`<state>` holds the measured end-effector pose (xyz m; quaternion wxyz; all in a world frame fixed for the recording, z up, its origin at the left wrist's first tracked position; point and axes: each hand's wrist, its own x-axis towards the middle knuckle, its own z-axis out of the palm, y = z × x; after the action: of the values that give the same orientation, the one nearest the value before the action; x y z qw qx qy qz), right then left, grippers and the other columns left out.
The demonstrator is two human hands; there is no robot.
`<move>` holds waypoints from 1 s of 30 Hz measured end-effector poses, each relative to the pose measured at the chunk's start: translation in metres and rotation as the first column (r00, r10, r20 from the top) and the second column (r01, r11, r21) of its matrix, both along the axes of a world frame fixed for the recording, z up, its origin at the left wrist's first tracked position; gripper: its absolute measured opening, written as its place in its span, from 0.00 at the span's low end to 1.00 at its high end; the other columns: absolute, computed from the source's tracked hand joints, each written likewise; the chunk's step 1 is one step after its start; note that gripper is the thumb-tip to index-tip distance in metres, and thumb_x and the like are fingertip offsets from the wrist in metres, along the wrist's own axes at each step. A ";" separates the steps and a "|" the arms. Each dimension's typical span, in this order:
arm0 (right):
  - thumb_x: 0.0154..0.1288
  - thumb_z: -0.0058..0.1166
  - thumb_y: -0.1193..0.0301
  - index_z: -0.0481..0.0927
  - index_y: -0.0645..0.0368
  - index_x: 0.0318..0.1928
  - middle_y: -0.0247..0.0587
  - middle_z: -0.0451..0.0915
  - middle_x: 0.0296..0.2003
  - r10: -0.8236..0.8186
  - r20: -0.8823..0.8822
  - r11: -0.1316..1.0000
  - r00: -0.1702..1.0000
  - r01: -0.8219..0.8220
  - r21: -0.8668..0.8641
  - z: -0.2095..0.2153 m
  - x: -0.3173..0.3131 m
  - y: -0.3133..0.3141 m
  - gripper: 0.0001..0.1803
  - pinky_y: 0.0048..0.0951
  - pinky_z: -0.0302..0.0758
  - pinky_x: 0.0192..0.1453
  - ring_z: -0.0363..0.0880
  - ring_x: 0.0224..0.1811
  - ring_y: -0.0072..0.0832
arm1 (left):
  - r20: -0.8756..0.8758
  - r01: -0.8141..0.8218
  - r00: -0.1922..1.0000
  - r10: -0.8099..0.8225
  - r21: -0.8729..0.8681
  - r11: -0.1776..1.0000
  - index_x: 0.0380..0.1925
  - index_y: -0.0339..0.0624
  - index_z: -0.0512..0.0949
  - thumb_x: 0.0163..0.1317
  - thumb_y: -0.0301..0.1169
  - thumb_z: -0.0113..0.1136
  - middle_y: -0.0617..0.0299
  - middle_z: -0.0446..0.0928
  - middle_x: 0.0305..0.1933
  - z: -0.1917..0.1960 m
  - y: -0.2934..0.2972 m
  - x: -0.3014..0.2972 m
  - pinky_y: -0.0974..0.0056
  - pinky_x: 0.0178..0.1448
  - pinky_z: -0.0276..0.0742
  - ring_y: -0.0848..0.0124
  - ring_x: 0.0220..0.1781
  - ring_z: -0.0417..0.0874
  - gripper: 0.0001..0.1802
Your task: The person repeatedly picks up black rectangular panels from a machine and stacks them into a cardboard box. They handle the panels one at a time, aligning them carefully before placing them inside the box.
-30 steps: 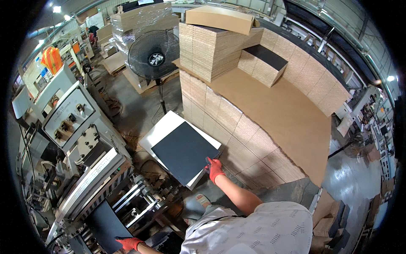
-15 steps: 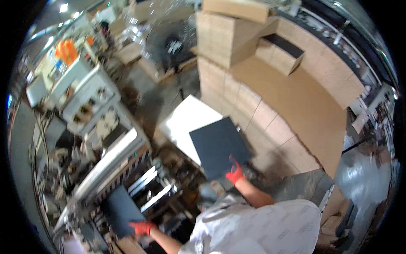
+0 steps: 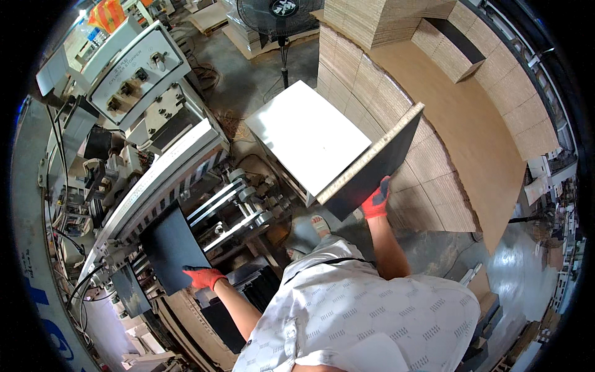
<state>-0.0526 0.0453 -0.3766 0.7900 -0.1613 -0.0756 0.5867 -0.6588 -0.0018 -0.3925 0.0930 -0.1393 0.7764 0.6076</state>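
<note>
Hands in red work gloves each hold one dark sheet. Left hand (image 3: 203,276): the grip is clamped on the near lower edge of a flat dark grey rectangular board (image 3: 173,247). This board lies on the feed rails of the grey metal machine (image 3: 158,186), up and to the left of the hand, with its long side running away from the person. A second, smaller dark panel (image 3: 131,290) sits lower on the machine frame, left of the hand and apart from it.

Right hand (image 3: 375,199): the grip is closed on the lower edge of a large black rectangular cardboard sheet with a pale corrugated edge (image 3: 372,164). The sheet is tilted, raised at its far right corner, and extends up and to the right from the hand. Its pale edge runs along the right side of the white flat-topped stack of sheets (image 3: 307,136); whether the two touch cannot be told.

Surroundings: brown corrugated cardboard stacks (image 3: 458,124) stand behind and to the right of the tilted sheet. A black pedestal fan (image 3: 280,12) stands on the floor beyond the white stack. A grey control panel with knobs (image 3: 139,68) is mounted at the upper left of the machine. The person's white patterned shirt (image 3: 359,310) fills the lower centre.
</note>
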 end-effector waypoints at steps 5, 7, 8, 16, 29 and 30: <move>0.68 0.55 0.46 0.72 0.52 0.66 0.37 0.75 0.64 0.097 -0.044 0.979 0.994 -0.088 0.183 0.004 0.003 -0.002 0.34 0.50 0.68 0.70 0.73 0.64 0.40 | -0.039 -0.049 0.998 0.049 0.019 0.999 0.46 0.30 0.78 0.59 0.58 0.65 0.46 0.82 0.49 0.045 0.017 0.046 0.51 0.48 0.77 0.56 0.41 0.81 0.36; 0.68 0.55 0.46 0.72 0.50 0.66 0.37 0.75 0.63 0.079 -0.004 0.985 0.997 -0.077 0.151 0.003 0.001 0.003 0.33 0.49 0.69 0.69 0.74 0.63 0.39 | -0.007 -0.067 0.998 0.067 0.000 0.998 0.46 0.29 0.78 0.59 0.58 0.66 0.45 0.82 0.49 0.036 0.010 0.027 0.51 0.48 0.78 0.56 0.42 0.81 0.37; 0.68 0.55 0.46 0.72 0.50 0.66 0.37 0.75 0.63 0.072 -0.005 0.989 0.997 -0.071 0.130 0.004 -0.003 0.007 0.33 0.49 0.69 0.69 0.74 0.63 0.39 | 0.009 -0.078 0.997 0.078 -0.010 0.997 0.46 0.29 0.78 0.58 0.58 0.66 0.44 0.82 0.48 0.033 0.007 0.021 0.51 0.48 0.78 0.55 0.43 0.82 0.37; 0.67 0.54 0.45 0.74 0.51 0.62 0.35 0.74 0.64 0.026 -0.011 0.999 1.000 -0.026 -0.023 0.012 -0.020 0.030 0.31 0.49 0.69 0.67 0.73 0.63 0.38 | -0.172 -0.073 0.982 0.078 0.034 0.997 0.39 0.29 0.81 0.63 0.55 0.64 0.43 0.84 0.40 0.011 0.003 0.011 0.53 0.42 0.80 0.56 0.35 0.83 0.32; 0.69 0.55 0.50 0.78 0.56 0.60 0.39 0.77 0.61 0.040 -0.029 0.985 0.999 -0.044 -0.168 -0.009 -0.013 0.039 0.28 0.47 0.69 0.69 0.74 0.63 0.41 | -0.038 -0.037 0.999 0.035 -0.047 0.998 0.24 0.39 0.82 0.63 0.65 0.55 0.55 0.80 0.26 0.004 0.004 0.001 0.53 0.36 0.77 0.60 0.27 0.80 0.36; 0.69 0.55 0.51 0.78 0.56 0.61 0.40 0.76 0.61 -0.001 0.044 0.975 0.999 0.011 -0.223 -0.006 -0.007 0.034 0.28 0.47 0.68 0.69 0.73 0.63 0.41 | -0.019 -0.025 1.000 0.022 -0.155 0.988 0.31 0.42 0.83 0.67 0.62 0.51 0.60 0.78 0.26 0.006 0.013 0.012 0.55 0.38 0.78 0.64 0.28 0.80 0.32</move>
<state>-0.0597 0.0797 -0.3827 0.7669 -0.2619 -0.0261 0.5854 -0.6464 0.0110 -0.3862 0.0681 -0.1502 0.8205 0.5473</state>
